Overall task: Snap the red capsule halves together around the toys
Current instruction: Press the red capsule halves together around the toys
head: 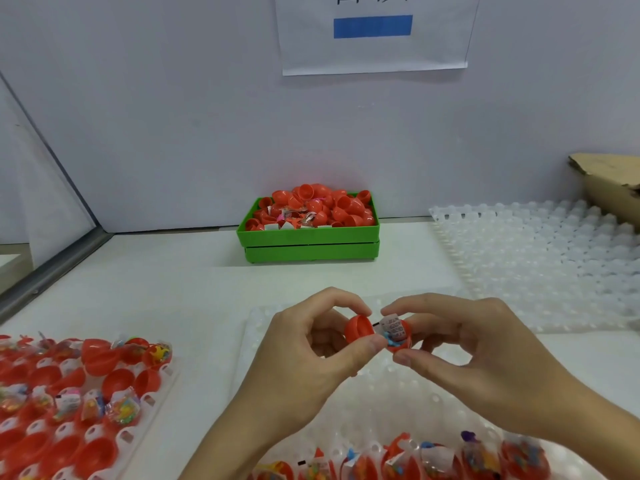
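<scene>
Pinched between thumb and forefinger, left hand (304,355) holds an empty red cap half (359,332) facing the toy-loaded half (398,337) pinched by right hand (485,355); rims near, not yet joined, apparently lined up for the snap. Both held above a white dimpled tray (346,403), whose near edge carries filled halves (415,460), handy as next in line. Beyond, green bin (308,233) of spare halves sits against the wall.
</scene>
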Tool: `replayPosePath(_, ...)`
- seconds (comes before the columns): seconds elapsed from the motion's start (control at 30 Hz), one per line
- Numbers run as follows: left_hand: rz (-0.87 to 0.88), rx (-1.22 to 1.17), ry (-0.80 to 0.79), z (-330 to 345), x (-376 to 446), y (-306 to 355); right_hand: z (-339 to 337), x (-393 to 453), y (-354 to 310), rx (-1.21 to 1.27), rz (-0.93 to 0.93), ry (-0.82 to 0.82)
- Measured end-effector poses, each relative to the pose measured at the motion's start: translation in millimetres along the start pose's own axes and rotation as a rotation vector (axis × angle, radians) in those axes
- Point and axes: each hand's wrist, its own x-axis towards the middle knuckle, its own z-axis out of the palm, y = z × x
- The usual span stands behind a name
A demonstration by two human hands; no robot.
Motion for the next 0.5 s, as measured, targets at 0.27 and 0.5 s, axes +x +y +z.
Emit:
replayPosePath(0.27, 0.034, 0.043, 0.007, 0.8, -0.6, 0.4, 0.2, -1.5, 1.5, 0.046, 0.016, -0.011)
replayPosePath(0.5, 0.088, 0.047, 0.063, 2.4, -0.3, -1.1, 0.6, -3.0, 0.7, -0.001, -0.022, 0.015)
